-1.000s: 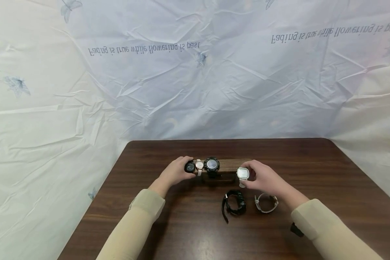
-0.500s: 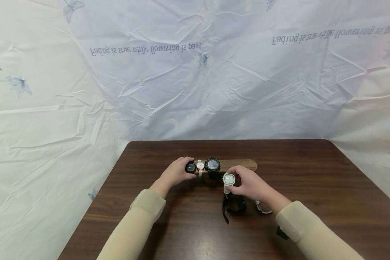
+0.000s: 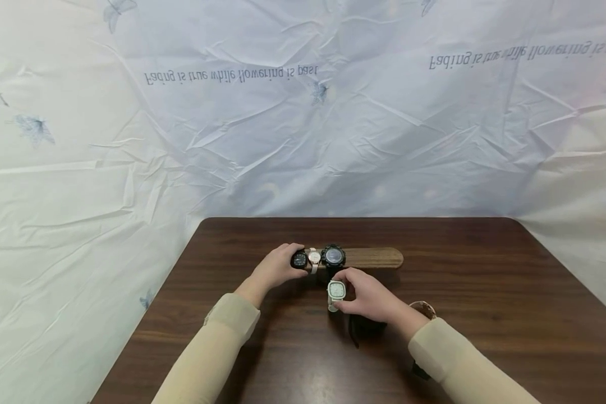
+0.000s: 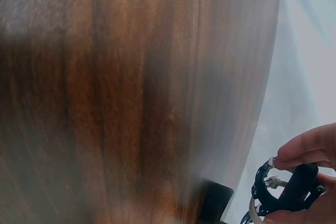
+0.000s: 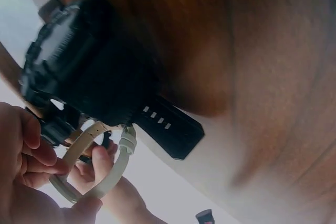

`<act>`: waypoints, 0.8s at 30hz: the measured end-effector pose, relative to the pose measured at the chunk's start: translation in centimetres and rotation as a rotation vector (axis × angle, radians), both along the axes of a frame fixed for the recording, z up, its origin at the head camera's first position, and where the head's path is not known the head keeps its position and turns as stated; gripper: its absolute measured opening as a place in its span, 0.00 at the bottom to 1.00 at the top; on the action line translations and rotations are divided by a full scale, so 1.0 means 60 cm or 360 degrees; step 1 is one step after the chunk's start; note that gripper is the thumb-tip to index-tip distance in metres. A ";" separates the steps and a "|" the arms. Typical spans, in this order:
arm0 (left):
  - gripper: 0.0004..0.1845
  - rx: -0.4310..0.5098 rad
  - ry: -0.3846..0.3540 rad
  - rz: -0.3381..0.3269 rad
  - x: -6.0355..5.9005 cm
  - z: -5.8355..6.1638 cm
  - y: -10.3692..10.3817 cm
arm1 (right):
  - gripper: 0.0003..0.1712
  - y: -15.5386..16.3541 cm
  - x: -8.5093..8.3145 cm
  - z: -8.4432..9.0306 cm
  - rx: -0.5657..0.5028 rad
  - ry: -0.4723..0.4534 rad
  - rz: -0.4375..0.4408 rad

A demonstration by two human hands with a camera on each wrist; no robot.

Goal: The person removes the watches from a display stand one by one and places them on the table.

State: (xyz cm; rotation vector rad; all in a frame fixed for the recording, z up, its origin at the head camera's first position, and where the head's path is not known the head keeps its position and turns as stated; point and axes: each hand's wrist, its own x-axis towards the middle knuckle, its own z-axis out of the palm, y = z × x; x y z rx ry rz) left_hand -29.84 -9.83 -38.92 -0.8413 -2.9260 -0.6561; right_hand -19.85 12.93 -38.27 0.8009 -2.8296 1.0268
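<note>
A wooden stand bar (image 3: 376,258) lies across the dark table (image 3: 485,269). On its left part sit a small black watch (image 3: 299,259), a pink-white watch (image 3: 314,257) and a big black watch (image 3: 334,256). My left hand (image 3: 289,262) grips the small black watch (image 4: 290,186) at the bar's left end. My right hand (image 3: 341,298) pinches a white square watch (image 3: 336,290) just in front of the big black watch, above the table. In the right wrist view my fingers (image 5: 31,153) hold its pale strap loop (image 5: 102,174) beside a large black watch (image 5: 89,72).
Another black watch (image 3: 367,330) lies on the table, mostly under my right wrist. A pale-strapped watch (image 3: 423,308) peeks out behind my right sleeve. The bar's right half is bare. A crinkled white sheet (image 3: 303,140) hangs behind the table.
My right hand has carried the white square watch from the bar's right end leftward and nearer to me. My left hand has stayed on the small black watch.
</note>
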 end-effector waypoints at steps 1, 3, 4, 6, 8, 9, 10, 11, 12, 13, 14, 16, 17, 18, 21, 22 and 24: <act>0.35 -0.0004 0.0001 0.0004 0.000 0.000 0.000 | 0.22 -0.002 0.000 -0.001 0.0006 -0.0003 0.0006; 0.35 0.0005 0.0001 0.0007 0.001 0.001 0.001 | 0.22 -0.007 -0.001 -0.004 0.0009 0.0006 0.0020; 0.35 0.0011 -0.0002 0.0006 0.001 0.001 0.001 | 0.22 -0.008 -0.001 -0.006 0.0014 0.0011 0.0026; 0.36 0.0022 -0.0003 0.0004 0.001 0.001 0.000 | 0.22 -0.012 -0.002 -0.009 0.0027 0.0035 0.0036; 0.36 0.0025 -0.0005 0.0003 0.001 0.001 0.000 | 0.22 -0.016 -0.002 -0.012 0.0038 0.0063 0.0038; 0.36 0.0025 -0.0008 0.0000 0.001 0.001 0.000 | 0.22 -0.018 -0.002 -0.014 0.0043 0.0075 0.0038; 0.35 0.0023 -0.0010 0.0000 0.001 0.001 0.000 | 0.22 -0.021 -0.001 -0.014 0.0046 0.0080 0.0037; 0.35 0.0020 -0.0010 0.0001 0.001 0.001 0.000 | 0.22 -0.024 0.000 -0.015 0.0048 0.0082 0.0035; 0.35 0.0017 -0.0013 0.0003 0.002 0.001 0.000 | 0.22 -0.026 0.000 -0.016 0.0045 0.0078 0.0035; 0.35 0.0015 -0.0016 0.0002 0.002 0.001 0.001 | 0.22 -0.029 0.001 -0.016 0.0045 0.0070 0.0032; 0.35 0.0015 -0.0018 0.0001 0.002 0.001 0.001 | 0.22 -0.032 0.001 -0.017 0.0049 0.0059 0.0033; 0.35 0.0015 -0.0017 0.0003 0.002 0.001 0.001 | 0.22 -0.036 0.001 -0.019 0.0066 0.0060 0.0045; 0.35 0.0014 -0.0016 0.0004 0.001 0.001 0.001 | 0.22 -0.037 0.001 -0.020 0.0072 0.0055 0.0051; 0.35 0.0011 -0.0014 0.0003 0.001 0.002 0.000 | 0.23 -0.039 0.001 -0.021 0.0082 0.0049 0.0055; 0.35 0.0012 -0.0013 0.0001 0.001 0.003 0.000 | 0.23 -0.039 0.001 -0.023 0.0109 0.0035 0.0055; 0.35 0.0011 -0.0011 -0.0001 0.001 0.003 -0.001 | 0.23 -0.039 0.001 -0.023 0.0106 0.0027 0.0051; 0.35 0.0013 -0.0009 -0.0003 0.001 0.003 -0.002 | 0.23 -0.038 0.001 -0.024 0.0117 0.0025 0.0041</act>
